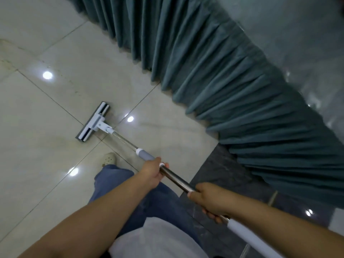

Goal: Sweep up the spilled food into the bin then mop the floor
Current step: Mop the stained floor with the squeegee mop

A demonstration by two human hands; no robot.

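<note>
A flat mop with a grey and white head [93, 123] rests on the pale tiled floor [46, 101], ahead and to the left of me. Its metal handle [175, 176] slants back toward my body. My left hand [152, 172] is shut around the handle just behind the grey sleeve. Further up the handle, near its white end grip, my right hand [210, 200] is also shut around it. No spilled food or bin is in view.
A long grey-green pleated curtain [214, 75] hangs along the right side, its hem touching the floor. A dark stone strip [223, 168] runs beside it. My foot in a pale shoe [109, 158] stands just behind the mop head.
</note>
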